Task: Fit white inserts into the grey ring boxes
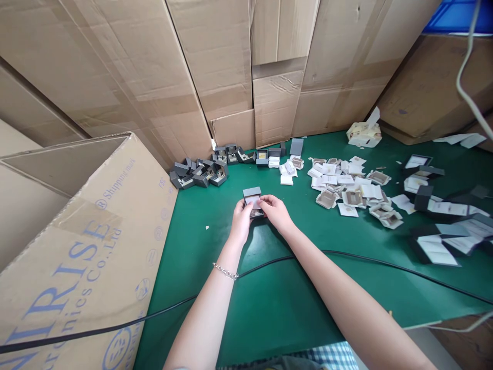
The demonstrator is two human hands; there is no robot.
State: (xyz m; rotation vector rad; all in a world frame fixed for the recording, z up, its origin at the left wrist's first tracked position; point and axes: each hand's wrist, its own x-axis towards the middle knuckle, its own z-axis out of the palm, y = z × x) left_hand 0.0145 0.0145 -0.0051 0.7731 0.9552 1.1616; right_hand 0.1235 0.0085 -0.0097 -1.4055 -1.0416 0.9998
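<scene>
Over the middle of the green table, a small dark grey hinged gift box is held between both hands with its lid raised. My left hand grips its left side, the thumb on a white piece inside. From the right, my right hand closes on the same box, its thumb near that white piece. The fingers partly cover the box's lower half, so its contents are not clear. Several similar dark boxes lie open in a cluster beyond, to the left. White folded inserts are heaped to the right.
A large printed carton stands at the left edge. Tall cardboard boxes wall off the back. A black cable crosses the green table under my forearms. More open boxes lie far right; a tissue pack sits behind.
</scene>
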